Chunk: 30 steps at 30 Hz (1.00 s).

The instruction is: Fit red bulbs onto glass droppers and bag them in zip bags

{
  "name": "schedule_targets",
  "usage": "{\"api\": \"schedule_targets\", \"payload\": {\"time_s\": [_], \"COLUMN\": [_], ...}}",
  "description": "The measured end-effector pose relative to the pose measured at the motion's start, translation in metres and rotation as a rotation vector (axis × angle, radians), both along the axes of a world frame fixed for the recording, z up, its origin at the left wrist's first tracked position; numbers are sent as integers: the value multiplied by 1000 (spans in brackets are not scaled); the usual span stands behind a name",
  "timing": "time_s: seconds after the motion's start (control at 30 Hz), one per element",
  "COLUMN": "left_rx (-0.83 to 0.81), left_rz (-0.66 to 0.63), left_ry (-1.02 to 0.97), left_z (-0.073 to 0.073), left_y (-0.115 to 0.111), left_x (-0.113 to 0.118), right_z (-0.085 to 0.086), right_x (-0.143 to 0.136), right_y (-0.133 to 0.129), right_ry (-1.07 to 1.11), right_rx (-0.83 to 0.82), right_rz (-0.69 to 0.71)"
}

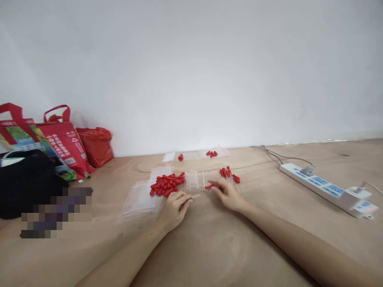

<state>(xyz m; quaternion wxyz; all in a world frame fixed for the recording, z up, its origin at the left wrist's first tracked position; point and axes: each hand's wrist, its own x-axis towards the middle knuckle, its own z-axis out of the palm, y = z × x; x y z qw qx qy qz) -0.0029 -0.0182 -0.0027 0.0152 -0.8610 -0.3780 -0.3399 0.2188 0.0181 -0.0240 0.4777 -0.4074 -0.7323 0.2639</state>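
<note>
My left hand [176,207] is closed in a pinch on a thin glass tube [196,196], whose end sticks out to the right. My right hand [226,193] pinches a red rubber dropper bulb [210,186] between thumb and fingers, just right of that tube; the two are apart. Behind both hands lies a row of clear glass tubes [193,181]. Left of the row is a heap of red rubber bulbs [164,185]. At its right end several droppers [227,172] lie with red bulbs fitted on their tubes.
A clear zip bag [137,199] lies under and beside the heap. Another bag [191,156] with tubes and red bulbs lies by the wall. A white power strip [320,185] with cables stands at right. Red bags [62,143] and a black cap [32,183] are at left.
</note>
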Motion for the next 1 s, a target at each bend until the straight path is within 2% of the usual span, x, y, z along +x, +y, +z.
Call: {"api": "schedule_targets", "payload": {"time_s": [0.07,0.1,0.3,0.43,0.67,1.0], "left_rx": [3,3,11,20,28,115], "left_rz": [-3,-4,-18,-27,-25,-119], "left_ry": [5,6,3,-4,-7,49], "left_z": [0,0,0,1,-2,-4], "left_y": [0,0,0,0,1,0], "left_x": [0,0,1,1,-1,3], "right_z": [2,3,-1,-4,-4,4], "right_x": [-13,-17,-21,-21,-21,-17], "right_y": [-12,-16,-20,-20,-22,-26], "right_ry": [-27,-25,150,200,170,-19], "right_rx": [-11,-25,-242,-278,-255,-29], "right_rz": [146,173,237,281,286,255]}}
